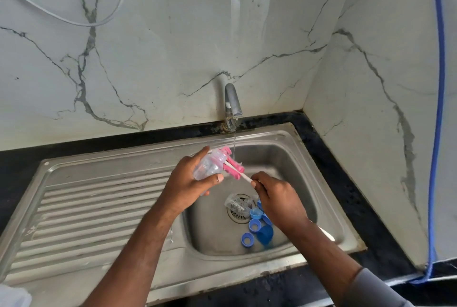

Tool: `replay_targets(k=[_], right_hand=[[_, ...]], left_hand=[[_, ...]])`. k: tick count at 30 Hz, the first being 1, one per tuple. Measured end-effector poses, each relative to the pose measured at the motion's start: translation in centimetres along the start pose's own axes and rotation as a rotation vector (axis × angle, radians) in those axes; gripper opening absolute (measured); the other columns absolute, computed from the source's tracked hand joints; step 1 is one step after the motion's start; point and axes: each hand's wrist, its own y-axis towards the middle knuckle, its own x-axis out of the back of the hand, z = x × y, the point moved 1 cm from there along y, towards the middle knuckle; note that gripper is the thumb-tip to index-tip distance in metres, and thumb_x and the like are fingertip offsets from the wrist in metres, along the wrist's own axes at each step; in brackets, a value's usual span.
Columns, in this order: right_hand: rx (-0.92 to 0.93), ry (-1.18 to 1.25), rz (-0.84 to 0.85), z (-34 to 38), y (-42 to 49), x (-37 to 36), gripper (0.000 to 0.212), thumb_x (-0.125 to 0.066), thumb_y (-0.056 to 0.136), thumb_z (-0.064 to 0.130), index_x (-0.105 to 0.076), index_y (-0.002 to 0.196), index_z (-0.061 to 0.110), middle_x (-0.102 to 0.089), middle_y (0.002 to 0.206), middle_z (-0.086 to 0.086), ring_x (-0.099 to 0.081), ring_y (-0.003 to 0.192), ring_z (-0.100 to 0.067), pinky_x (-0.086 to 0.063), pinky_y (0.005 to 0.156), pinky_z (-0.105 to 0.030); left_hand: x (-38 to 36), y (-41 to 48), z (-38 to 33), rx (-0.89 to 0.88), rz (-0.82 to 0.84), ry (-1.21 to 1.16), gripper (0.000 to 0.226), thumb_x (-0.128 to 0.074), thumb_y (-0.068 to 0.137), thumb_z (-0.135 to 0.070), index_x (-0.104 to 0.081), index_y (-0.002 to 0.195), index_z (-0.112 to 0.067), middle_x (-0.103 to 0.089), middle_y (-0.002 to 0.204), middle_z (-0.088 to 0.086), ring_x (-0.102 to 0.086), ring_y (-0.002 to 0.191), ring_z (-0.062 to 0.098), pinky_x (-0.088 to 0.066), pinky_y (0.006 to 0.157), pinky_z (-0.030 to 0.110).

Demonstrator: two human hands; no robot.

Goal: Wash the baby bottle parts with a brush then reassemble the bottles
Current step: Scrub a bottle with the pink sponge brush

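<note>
Left hand (195, 179) grip curled round clear bottle (209, 165) above sink (284, 158), right hand (278, 197) grip pinching pink brush (233, 168) handle, bristles seemingly at bottle's mouth, blue rings (247, 239) at five o'clock of drain (238, 216).

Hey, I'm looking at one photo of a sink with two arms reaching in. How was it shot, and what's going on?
There is no machine here, just a person's two bare hands. The single picture comes from a wide-angle camera worn on the person's head, looking forward and down, so the arms reach in from the bottom. The left hand holds a clear bottle. The right hand pinches the white handle of a brush, whose pink head sits at the bottle's open end. They work over a steel sink, where a tap runs a thin stream. In the basin lie a second bottle, over the drain, and several blue rings and caps.
</note>
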Motion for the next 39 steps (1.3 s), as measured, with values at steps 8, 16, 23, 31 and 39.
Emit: replay_targets(k=[8, 16, 23, 31, 39], right_hand=[[0.031, 0.005, 0.011, -1.1, -0.3, 0.9, 0.008, -0.057, 0.101, 0.029, -0.063, 0.100, 0.024, -0.049, 0.063, 0.014, -0.046, 0.052, -0.010, -0.039, 0.050, -0.028], [0.005, 0.056, 0.009, -2.2, -0.4, 1.4, 0.010, -0.055, 0.101, 0.028, -0.063, 0.102, 0.022, -0.042, 0.059, 0.015, -0.043, 0.052, -0.009, -0.036, 0.050, -0.026], [0.055, 0.043, 0.016, -2.7, 0.1, 2.4, 0.012, -0.057, 0.101, 0.028, -0.065, 0.105, 0.020, -0.053, 0.068, 0.013, -0.047, 0.056, -0.010, -0.030, 0.049, -0.017], [0.053, 0.077, 0.011, -3.0, 0.7, 2.4, 0.014, -0.054, 0.102, 0.031, -0.063, 0.107, 0.022, -0.054, 0.070, 0.012, -0.051, 0.059, -0.012, -0.045, 0.053, -0.035], [0.064, 0.078, 0.039, -3.7, 0.5, 2.5, 0.015, -0.053, 0.103, 0.030, -0.064, 0.109, 0.022, -0.060, 0.075, 0.010, -0.053, 0.062, -0.011, -0.042, 0.054, -0.029]], left_hand=[[0.3, 0.7, 1.1, 0.089, -0.055, -0.007, 0.089, -0.084, 0.066, -0.049, -0.047, 0.146, -0.038, -0.055, 0.128, 0.008, -0.067, 0.098, 0.024, -0.063, 0.063, 0.046], [-0.9, 0.4, 0.3, 0.159, -0.057, -0.120, 0.062, -0.078, 0.086, -0.028, -0.044, 0.138, -0.032, -0.062, 0.117, 0.007, -0.066, 0.101, 0.026, -0.063, 0.071, 0.049], [-2.0, 0.6, -0.7, 0.109, -0.113, -0.025, 0.058, -0.087, 0.077, -0.027, -0.051, 0.122, -0.031, -0.056, 0.117, 0.000, -0.068, 0.093, 0.026, -0.060, 0.054, 0.039], [-1.6, 0.9, -0.4, 0.134, -0.078, -0.286, 0.054, -0.076, 0.087, -0.012, -0.053, 0.131, -0.032, -0.065, 0.119, 0.012, -0.069, 0.098, 0.036, -0.060, 0.060, 0.045], [-2.6, 0.4, -0.5, 0.163, 0.006, -0.345, 0.051, -0.076, 0.072, -0.045, -0.055, 0.117, -0.032, -0.064, 0.113, 0.020, -0.067, 0.079, 0.030, -0.050, 0.049, 0.034]])
